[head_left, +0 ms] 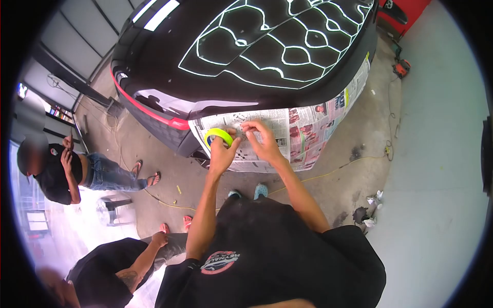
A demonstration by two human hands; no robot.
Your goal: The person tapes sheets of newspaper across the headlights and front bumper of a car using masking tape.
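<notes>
My left hand [224,151] is closed on a roll of yellow-green masking tape [209,134], with fingers passing through its ring. Just to the right, my right hand [261,139] has its fingers loosely bent and apart, and no object shows between them. Both hands are in front of newspaper sheets [277,120] that cover the end of a dark car [164,61]. Whether the fingertips touch the paper I cannot tell. Strips of the same bright tape [346,96] show along the paper's right side.
Two people in black shirts [61,179] [105,269] are at the left, one standing with raised hands. A yellow cord [344,163] crosses the concrete floor. Crumpled scraps [371,222] lie by the right wall [436,169]. An orange power tool [402,68] rests beyond the car.
</notes>
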